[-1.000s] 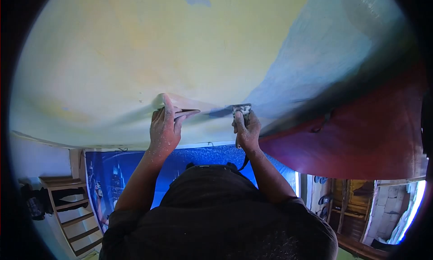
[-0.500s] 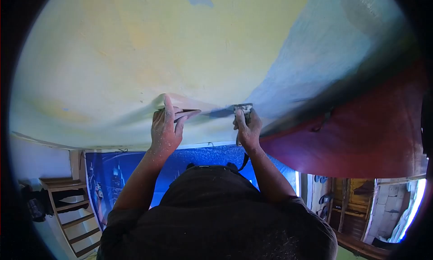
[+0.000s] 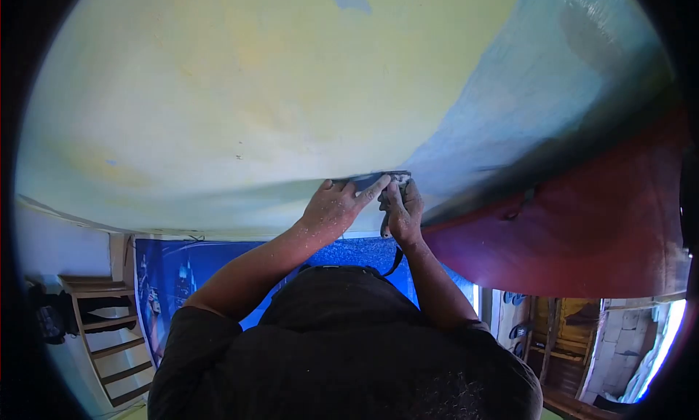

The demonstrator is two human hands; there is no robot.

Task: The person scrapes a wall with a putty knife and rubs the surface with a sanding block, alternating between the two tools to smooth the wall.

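Both arms are raised overhead to a curved painted surface [image 3: 255, 92], pale yellow-green on the left and fading to blue-grey on the right. A small putty knife [image 3: 394, 178], with a dark handle and a flat blade crusted with white filler, is pressed against it just where the yellow meets the blue. The blade points up and away from the person. Its working edge lies left to right across the picture, and the handle runs back down into the palm, so the long axis stands roughly upright in the view.

The right hand [image 3: 403, 216] is closed firmly round the handle, thumb up behind the blade, wrist straight and forearm rising steeply from the shoulder. A dark strip hangs below that wrist; I cannot tell whether it belongs to the tool.

The left hand [image 3: 331, 210] is loose, not gripping anything. It lies knuckles-up just beside the right, its forefinger stretched out to the blade's left corner; I cannot tell whether it touches. Its forearm slants in from the lower left, speckled with white dust.

To the right the surface turns deep red [image 3: 582, 223]. Below are a blue poster [image 3: 175, 289] and wooden shelves [image 3: 95, 332].
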